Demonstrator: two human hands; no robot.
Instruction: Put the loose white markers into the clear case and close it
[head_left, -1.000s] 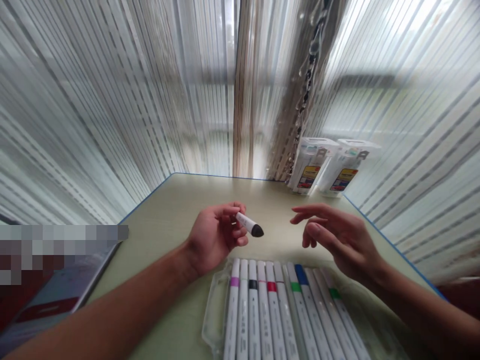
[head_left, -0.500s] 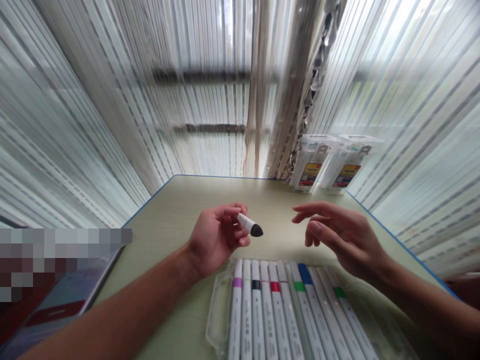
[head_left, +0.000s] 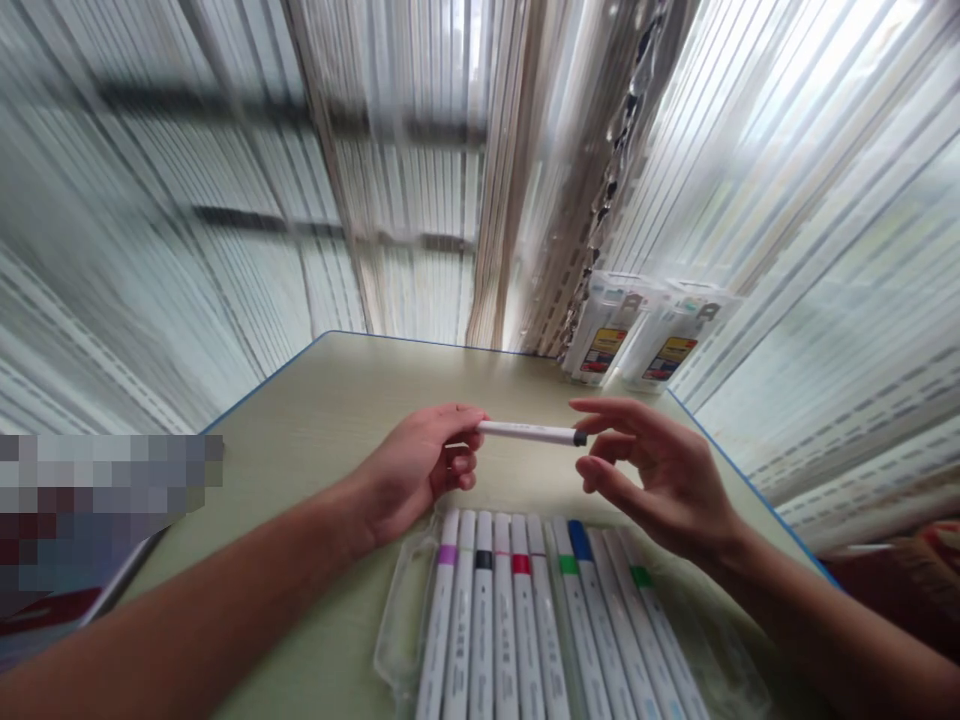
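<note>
A white marker [head_left: 525, 432] with a dark end lies level above the table, and my left hand [head_left: 427, 455] pinches its left end between thumb and fingers. My right hand [head_left: 652, 470] is at the marker's dark end, thumb and fingers apart on either side of it; whether a fingertip touches it is hard to tell. Just below both hands, a clear plastic case [head_left: 394, 640] holds a row of several white markers [head_left: 517, 620] with coloured bands in purple, black, red, green and blue.
Two clear boxes with yellow-and-red labels, a left box [head_left: 596, 335] and a right box [head_left: 667, 345], stand at the table's back right. The pale green table [head_left: 300, 420] has a blue edge. Behind it hang striped sheer curtains [head_left: 420, 270]. A pixelated patch covers the left edge.
The marker has swung from pointing toward me to lying sideways, its dark end now by my right hand. My right hand has come closer to it. The view has shifted slightly.
</note>
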